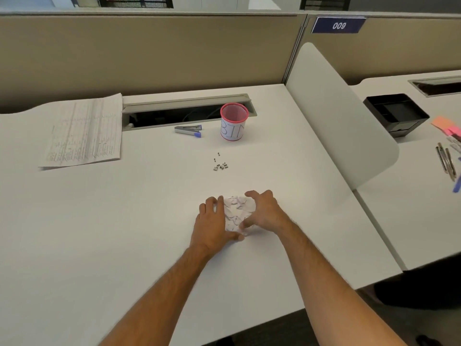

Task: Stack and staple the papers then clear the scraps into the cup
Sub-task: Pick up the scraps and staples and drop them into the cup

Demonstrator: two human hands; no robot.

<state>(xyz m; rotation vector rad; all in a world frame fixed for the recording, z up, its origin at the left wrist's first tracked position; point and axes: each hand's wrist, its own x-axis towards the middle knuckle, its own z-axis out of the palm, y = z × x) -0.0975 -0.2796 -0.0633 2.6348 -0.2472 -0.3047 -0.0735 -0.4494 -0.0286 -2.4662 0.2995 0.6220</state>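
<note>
Head view: white laminate worktop [124,221], a beige partition behind its far edge; toward the near edge, right of centre, a small heap of torn white paper scraps [238,211] lies on the worktop between both hands; left hand [213,222] lies against the heap's left side, fingers fairly straight and close together, thumb reaching under the near side of the heap; right hand [263,211] is cupped against the right side, fingers curved over the far edge, thumb bent in to the near side; thumbs nearly meet; whether either hand actually pinches scraps, cannot tell; beyond the heap, well apart from it, a loose cluster of small metal staples [220,164]; farther still, near the far edge, a pink-rimmed mesh cup with a white paper label reading "BIN" [234,122], upright, beside the open cable slot [184,116]; just left of the cup, a silver stapler with blue end [188,130] lying flat; at the far left corner, a stack of printed paper sheets [83,132], one corner overhanging the slot's end; to the right, past a white divider panel [341,116], a neighbouring desk carries a black plastic tray [396,113], coloured sticky notes [446,126] and pens [446,161].
</note>
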